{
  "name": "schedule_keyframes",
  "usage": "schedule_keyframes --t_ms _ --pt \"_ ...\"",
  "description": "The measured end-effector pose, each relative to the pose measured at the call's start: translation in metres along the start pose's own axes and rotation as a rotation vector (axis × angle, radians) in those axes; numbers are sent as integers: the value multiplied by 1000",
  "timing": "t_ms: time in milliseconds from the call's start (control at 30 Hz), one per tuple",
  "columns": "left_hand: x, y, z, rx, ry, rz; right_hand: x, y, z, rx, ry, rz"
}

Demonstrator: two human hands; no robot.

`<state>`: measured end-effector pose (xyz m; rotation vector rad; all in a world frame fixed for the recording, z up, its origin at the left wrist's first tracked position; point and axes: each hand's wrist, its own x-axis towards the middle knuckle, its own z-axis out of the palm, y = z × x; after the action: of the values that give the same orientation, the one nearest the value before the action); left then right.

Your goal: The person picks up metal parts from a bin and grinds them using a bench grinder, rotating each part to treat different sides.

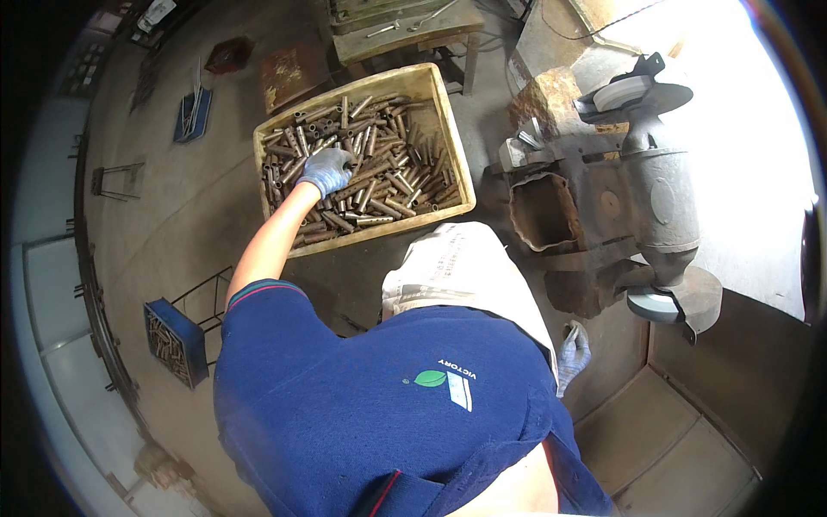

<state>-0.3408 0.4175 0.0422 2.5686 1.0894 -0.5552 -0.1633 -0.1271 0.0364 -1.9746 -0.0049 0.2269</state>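
Note:
My left hand (327, 171), in a blue-grey glove, reaches into a large yellowish plastic tub (457, 142). Its fingers bend down among many short metal tubes (383, 185), some with holes in their sides. The fingertips are partly hidden, so what they grip, if anything, does not show. Low at my right side hangs my right hand (573, 355), gloved alike, beside the light apron (457, 263). Its fingers are curled together, and I cannot make out anything between them.
A bench grinder (663, 198) with two wheels stands on the right, next to a rusty open box (544, 211). Behind the tub is a worn workbench (413, 34) with tools. To the left are a blue bin of metal pieces (177, 340) and another blue bin (192, 116).

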Motion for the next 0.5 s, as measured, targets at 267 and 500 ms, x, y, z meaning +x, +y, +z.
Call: schedule_keyframes --t_ms 267,500 --pt "1 2 18 264 -112 123 9 10 2 2 -40 -62" --pt "39 34 17 281 -289 130 11 2 6 -85 -90 -127"
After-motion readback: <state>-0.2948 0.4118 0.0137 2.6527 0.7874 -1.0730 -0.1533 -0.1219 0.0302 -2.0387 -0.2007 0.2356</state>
